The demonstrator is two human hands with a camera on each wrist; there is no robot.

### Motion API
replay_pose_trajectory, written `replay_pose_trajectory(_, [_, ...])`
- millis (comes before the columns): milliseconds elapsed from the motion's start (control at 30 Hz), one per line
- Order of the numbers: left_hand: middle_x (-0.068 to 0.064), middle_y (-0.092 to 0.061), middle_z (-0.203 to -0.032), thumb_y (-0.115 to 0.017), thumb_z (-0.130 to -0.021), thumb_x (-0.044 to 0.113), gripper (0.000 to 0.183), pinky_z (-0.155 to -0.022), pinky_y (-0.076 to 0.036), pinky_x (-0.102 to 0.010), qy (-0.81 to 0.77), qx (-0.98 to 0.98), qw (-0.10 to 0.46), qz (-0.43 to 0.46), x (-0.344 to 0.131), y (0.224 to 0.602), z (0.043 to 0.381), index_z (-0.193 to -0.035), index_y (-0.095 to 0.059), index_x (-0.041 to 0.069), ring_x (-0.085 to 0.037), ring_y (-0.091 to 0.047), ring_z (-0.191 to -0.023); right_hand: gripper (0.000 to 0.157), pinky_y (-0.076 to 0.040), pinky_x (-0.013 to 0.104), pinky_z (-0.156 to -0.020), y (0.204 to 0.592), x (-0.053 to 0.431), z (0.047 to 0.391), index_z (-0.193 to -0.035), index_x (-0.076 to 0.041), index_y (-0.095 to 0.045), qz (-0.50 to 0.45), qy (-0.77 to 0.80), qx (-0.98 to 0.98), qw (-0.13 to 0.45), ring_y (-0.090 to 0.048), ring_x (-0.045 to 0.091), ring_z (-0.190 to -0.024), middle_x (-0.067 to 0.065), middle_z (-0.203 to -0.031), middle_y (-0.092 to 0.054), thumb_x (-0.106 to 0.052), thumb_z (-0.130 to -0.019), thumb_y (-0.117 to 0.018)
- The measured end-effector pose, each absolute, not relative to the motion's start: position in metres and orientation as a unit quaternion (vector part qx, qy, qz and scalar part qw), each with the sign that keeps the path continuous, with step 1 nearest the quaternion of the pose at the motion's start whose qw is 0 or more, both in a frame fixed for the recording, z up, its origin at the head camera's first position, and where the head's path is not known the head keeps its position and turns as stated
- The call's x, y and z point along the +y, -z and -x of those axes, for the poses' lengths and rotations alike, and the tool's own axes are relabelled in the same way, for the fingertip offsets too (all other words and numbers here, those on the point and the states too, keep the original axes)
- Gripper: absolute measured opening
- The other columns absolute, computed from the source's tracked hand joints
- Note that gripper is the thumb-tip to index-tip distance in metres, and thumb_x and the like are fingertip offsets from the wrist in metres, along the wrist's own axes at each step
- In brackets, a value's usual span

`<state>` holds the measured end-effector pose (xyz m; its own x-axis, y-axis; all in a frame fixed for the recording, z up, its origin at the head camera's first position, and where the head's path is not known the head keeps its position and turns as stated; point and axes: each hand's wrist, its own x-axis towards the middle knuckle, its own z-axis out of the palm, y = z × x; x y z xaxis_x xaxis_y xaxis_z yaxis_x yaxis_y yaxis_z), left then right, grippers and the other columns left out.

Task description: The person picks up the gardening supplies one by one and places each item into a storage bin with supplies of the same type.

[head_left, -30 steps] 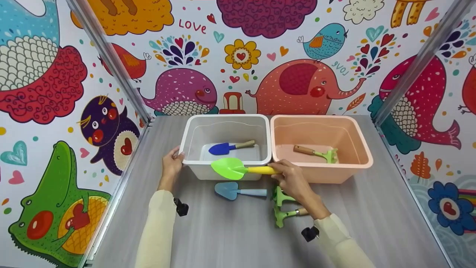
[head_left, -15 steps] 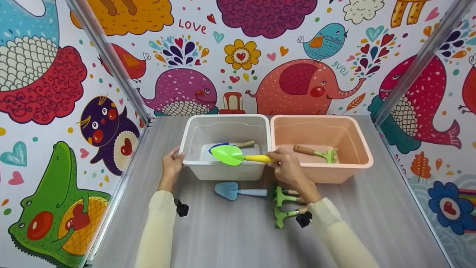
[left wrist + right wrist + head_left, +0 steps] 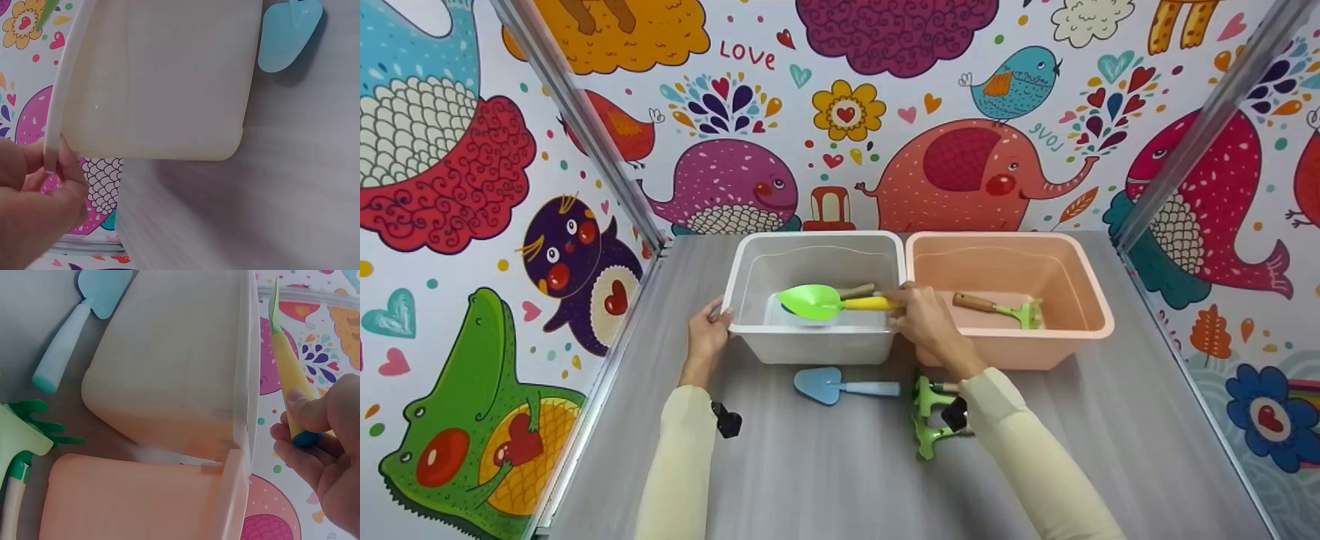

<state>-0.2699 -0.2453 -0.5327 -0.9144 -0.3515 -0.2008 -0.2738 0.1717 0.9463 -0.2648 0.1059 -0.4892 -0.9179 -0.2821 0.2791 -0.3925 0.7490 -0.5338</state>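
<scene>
My right hand [image 3: 924, 321] grips the yellow handle of a green toy trowel [image 3: 811, 303], its blade over the white bin [image 3: 817, 348]. In the right wrist view the handle [image 3: 292, 377] lies between thumb and fingers, above the rim. My left hand [image 3: 708, 337] pinches the white bin's front left corner; in the left wrist view thumb and fingers clasp the rim [image 3: 53, 112]. Inside that bin, a blue trowel's wooden handle [image 3: 856, 290] shows, its blade mostly hidden behind the green one. To the right, an orange bin [image 3: 1012, 351] holds a small green rake [image 3: 1021, 315] with a wooden handle.
A light blue trowel [image 3: 819, 385] lies on the grey table [image 3: 825, 465] in front of the white bin. Several green rakes [image 3: 927, 435] lie to its right, partly under my right forearm. Printed wall panels [image 3: 840, 180] stand behind the bins, with metal posts [image 3: 1170, 165] at the corners.
My right hand has carried the green trowel up, away from me and slightly left, from in front of the white bin to over its inside. My left hand stays at the corner.
</scene>
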Motion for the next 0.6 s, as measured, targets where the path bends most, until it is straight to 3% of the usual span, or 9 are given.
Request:
replay_pose_trajectory(133, [-0.027,-0.059,-0.126,-0.052,-0.103,0.009,0.046,-0.067,-0.047,-0.013,0.611,-0.765,0.034,-0.2,-0.245,0.533,0.269,-0.148,-0.046,0.0,-0.021,-0.062,-0.097,0.037,-0.058,0.041,-0.07,0.487,0.104,0.275,-0.11,-0.007,-0.077,-0.181,-0.286,-0.937,0.089,-0.069,0.03,-0.082,0.016,-0.096,-0.073,0.007,-0.078,-0.066])
replay_pose_trajectory(300, [-0.025,-0.06,-0.123,-0.052,-0.104,0.01,0.045,-0.071,-0.048,-0.017,0.607,-0.768,0.034,-0.201,-0.245,0.533,0.268,-0.147,-0.047,0.001,-0.014,-0.06,-0.09,0.034,-0.058,0.044,-0.073,0.486,0.105,0.285,-0.109,-0.007,-0.078,-0.177,-0.264,-0.945,0.075,-0.069,0.033,-0.085,0.017,-0.097,-0.073,0.005,-0.08,-0.067])
replay_pose_trajectory(467, [-0.028,-0.059,-0.131,-0.052,-0.104,0.01,0.046,-0.087,-0.053,-0.029,0.614,-0.762,0.031,-0.204,-0.245,0.532,0.268,-0.148,-0.045,0.001,-0.02,-0.062,-0.1,0.033,-0.056,0.045,-0.071,0.486,0.106,0.29,-0.108,-0.008,-0.078,-0.168,-0.25,-0.952,0.059,-0.067,0.033,-0.082,0.018,-0.092,-0.072,0.005,-0.081,-0.066])
replay_pose_trajectory(600, [-0.028,-0.058,-0.135,-0.05,-0.105,0.01,0.046,-0.101,-0.05,-0.042,0.619,-0.757,0.027,-0.207,-0.243,0.533,0.27,-0.149,-0.044,0.002,-0.029,-0.061,-0.112,0.032,-0.057,0.04,-0.072,0.487,0.103,0.292,-0.112,-0.006,-0.077,-0.156,-0.245,-0.956,0.027,-0.067,0.03,-0.087,0.017,-0.102,-0.073,0.004,-0.084,-0.066])
